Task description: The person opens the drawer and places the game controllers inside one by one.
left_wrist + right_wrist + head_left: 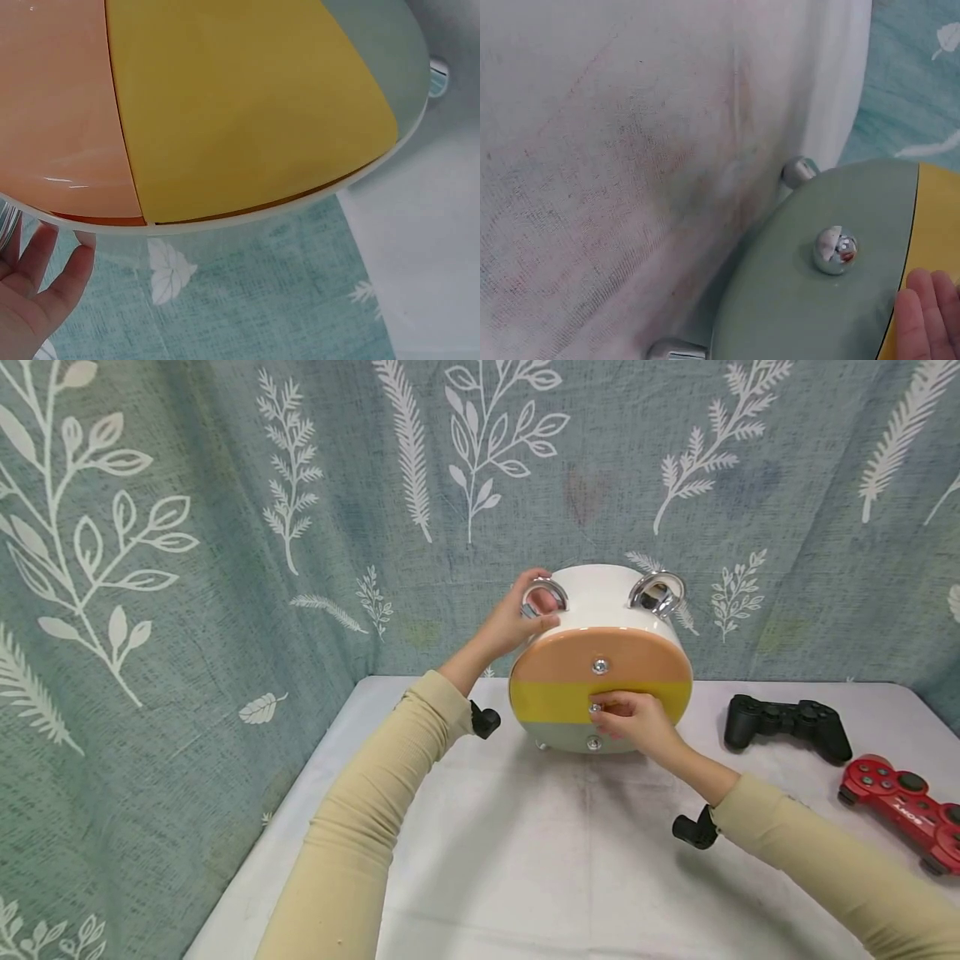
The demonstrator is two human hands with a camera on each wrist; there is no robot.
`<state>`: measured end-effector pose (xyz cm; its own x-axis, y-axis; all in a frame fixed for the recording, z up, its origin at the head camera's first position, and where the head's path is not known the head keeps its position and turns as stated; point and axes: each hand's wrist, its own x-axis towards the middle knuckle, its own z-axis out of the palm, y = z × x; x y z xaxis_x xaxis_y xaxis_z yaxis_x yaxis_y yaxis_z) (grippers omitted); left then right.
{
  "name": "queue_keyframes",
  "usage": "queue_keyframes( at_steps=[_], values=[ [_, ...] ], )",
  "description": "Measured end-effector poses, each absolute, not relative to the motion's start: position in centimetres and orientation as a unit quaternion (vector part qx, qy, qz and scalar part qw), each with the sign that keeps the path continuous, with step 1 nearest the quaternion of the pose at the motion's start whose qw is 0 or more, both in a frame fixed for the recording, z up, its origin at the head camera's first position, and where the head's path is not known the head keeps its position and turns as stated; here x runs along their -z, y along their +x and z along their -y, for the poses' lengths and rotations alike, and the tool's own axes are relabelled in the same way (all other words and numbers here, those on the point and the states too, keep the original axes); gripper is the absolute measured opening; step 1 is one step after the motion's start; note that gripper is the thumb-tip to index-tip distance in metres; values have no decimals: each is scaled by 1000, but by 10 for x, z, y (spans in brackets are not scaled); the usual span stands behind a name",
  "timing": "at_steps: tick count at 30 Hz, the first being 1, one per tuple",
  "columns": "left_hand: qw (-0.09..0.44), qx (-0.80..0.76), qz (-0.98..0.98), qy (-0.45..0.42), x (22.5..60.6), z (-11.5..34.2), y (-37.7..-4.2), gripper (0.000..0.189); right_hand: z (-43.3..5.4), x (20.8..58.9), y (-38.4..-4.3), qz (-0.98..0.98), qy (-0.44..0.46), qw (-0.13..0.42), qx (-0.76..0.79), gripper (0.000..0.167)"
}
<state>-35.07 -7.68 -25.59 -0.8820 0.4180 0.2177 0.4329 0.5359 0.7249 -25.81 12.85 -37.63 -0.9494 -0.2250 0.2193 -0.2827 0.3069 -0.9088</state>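
A small white drum-shaped drawer cabinet stands upright on the table. Its front has an orange drawer, a yellow drawer and a grey-green drawer, with silver knobs. My left hand holds the cabinet's upper left side by a chrome ring; its fingers touch the side wall. The right hand pinches the yellow drawer's knob. The right wrist view shows the right fingers over the yellow front, near the grey-green drawer's knob.
A black game controller lies right of the cabinet, with a red controller nearer the right edge. A leaf-patterned curtain hangs behind the white-covered table. A second chrome ring sits on the cabinet's top right.
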Motion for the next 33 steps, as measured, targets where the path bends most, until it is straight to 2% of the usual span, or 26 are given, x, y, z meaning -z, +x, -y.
queue_keyframes(
  at_steps=[13,33],
  values=[
    [4,423,873,-243,255,75,-350,65,-126,377,-255,839,150,59,-521,26],
    [8,418,874,-248,255,78,-352,65,-124,380,-228,831,148,34,-534,27]
  ],
)
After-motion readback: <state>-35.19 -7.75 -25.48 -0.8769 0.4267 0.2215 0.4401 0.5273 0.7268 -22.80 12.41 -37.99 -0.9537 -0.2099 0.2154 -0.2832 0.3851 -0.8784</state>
